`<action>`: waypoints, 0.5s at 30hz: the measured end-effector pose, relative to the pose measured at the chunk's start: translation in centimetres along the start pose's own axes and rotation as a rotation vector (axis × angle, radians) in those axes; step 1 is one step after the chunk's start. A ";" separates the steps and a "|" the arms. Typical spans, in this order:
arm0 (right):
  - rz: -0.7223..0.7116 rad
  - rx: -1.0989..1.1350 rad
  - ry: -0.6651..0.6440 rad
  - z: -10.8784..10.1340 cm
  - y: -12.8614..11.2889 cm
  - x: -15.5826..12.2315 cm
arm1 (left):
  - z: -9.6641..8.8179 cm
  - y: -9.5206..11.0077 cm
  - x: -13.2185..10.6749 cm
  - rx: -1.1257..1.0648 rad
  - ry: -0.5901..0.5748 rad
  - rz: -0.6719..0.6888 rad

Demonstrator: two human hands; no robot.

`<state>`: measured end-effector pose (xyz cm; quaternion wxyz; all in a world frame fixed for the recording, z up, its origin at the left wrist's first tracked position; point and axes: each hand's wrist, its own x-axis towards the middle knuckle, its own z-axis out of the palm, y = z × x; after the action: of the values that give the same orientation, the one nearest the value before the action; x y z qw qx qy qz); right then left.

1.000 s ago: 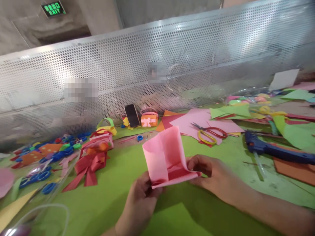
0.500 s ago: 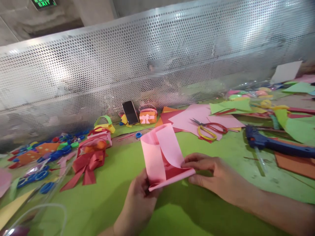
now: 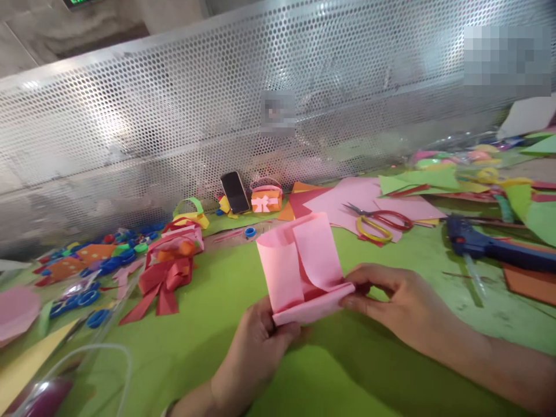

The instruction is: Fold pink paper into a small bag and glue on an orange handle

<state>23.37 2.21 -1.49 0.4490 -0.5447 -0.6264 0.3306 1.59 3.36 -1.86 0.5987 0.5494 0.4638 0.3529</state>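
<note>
Between my two hands is a folded pink paper bag (image 3: pixel 282 272), held above the green tabletop. Its side flaps curve inward, and a strip along the near edge is folded up. My left hand (image 3: pixel 264 336) grips the lower left corner, the thumb in front and the other fingers partly hidden behind the paper. At the right end of the folded strip, my right hand (image 3: pixel 386 295) pinches the edge between thumb and fingers. Beyond the paper lie scissors (image 3: pixel 376 225) with one red and one yellow handle, on pink sheets (image 3: pixel 347 197).
A blue glue gun (image 3: pixel 478 240) rests at the right. Along the back stand a phone (image 3: pixel 235 192) and a small orange paper bag (image 3: pixel 267 200). Red ribbon bows (image 3: pixel 167 281) and blue scissors (image 3: pixel 76 301) lie left. A perforated metal panel (image 3: pixel 195 121) closes off the far side.
The strip along the paper's near edge now stands folded up over the flaps, where before it lay lower and more open. The view has shifted slightly, moving the table things rightward.
</note>
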 end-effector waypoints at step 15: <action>0.064 0.058 -0.333 -0.3 0.7 -0.1 | -0.4 1.0 -0.5 0.072 -0.171 0.111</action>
<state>23.95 2.18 -2.01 0.3435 -0.4890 -0.6647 0.4484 1.12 3.22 -0.74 0.5957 0.6235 0.3922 0.3203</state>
